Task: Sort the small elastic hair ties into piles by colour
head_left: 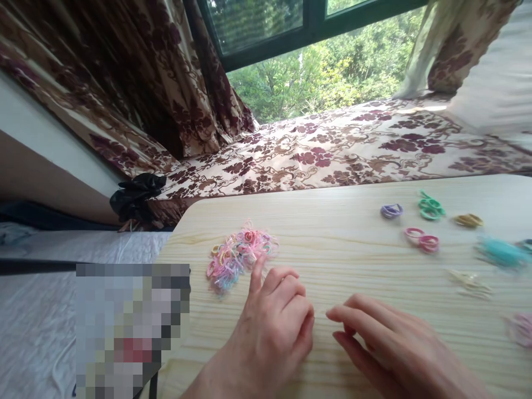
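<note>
Pastel band pile [239, 256] under left hand [272, 327] forefinger; right hand [394, 346] flat.

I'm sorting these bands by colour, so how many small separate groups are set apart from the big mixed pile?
At least 8, right of the pile: purple, green, yellow, pink, teal, pale, another pink, one cut off. More may lie outside view.

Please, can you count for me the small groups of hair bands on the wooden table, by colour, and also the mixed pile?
Mixed pile under the left hand's fingertip: 1
Purple group: 1
Green group: 1
Yellow group: 1
Pink groups: 2
Blue group: 1
Pale group, blurred: 1
Total: 8 on the table; the right hand holds none.
</note>
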Demonstrator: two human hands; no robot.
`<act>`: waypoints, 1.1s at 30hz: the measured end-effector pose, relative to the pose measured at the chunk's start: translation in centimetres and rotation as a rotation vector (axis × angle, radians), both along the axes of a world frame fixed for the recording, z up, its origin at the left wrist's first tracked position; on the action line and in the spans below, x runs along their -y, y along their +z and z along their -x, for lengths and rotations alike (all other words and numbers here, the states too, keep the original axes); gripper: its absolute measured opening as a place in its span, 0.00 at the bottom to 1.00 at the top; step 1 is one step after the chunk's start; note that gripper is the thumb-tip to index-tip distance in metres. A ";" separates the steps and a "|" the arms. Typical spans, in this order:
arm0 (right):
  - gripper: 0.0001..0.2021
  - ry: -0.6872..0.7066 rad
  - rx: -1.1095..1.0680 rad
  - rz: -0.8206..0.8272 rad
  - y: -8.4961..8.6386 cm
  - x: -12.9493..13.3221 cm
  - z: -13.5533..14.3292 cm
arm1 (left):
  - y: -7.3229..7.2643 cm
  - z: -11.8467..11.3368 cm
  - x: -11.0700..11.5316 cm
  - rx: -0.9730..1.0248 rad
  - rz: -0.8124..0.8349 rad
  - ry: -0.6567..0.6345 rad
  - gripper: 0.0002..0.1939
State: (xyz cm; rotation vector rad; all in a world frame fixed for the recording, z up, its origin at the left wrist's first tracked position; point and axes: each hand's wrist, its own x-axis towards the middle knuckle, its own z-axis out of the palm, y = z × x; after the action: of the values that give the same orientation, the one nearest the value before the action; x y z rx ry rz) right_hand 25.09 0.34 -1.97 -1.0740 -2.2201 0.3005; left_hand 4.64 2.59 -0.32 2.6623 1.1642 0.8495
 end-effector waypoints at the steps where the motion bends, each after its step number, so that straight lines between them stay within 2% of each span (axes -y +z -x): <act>1: 0.11 -0.007 -0.010 -0.010 -0.1 0.0 0.0 | 0.0 -0.1 0.1 0.018 -0.015 -0.011 0.08; 10: 0.10 0.020 0.059 0.109 1.5 0.2 0.0 | 0.0 -0.4 0.3 0.098 -0.043 -0.060 0.08; 17: 0.13 -0.053 0.081 0.050 2.7 -0.4 -0.3 | -0.5 0.2 0.0 0.108 -0.020 0.005 0.09; 21: 0.14 -0.153 0.154 0.000 4.2 -1.3 -3.4 | -0.5 0.9 -0.5 0.113 -0.032 0.059 0.10; 25: 0.16 -0.395 0.238 0.027 5.2 -1.6 -8.8 | -0.5 1.1 -0.8 0.101 -0.063 0.066 0.11; 29: 0.14 -0.573 0.284 0.153 4.6 -1.7 -13.0 | -0.6 1.2 -0.9 0.074 -0.073 0.071 0.12; 33: 0.12 -0.631 0.319 0.190 3.7 -2.0 -14.1 | -0.7 1.4 -1.0 0.060 -0.093 0.093 0.11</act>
State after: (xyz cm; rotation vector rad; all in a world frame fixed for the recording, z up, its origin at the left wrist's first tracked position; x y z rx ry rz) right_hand 39.19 2.29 1.71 -1.9658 -2.0018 0.0631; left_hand 3.27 3.62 -0.99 2.6527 1.2731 1.0155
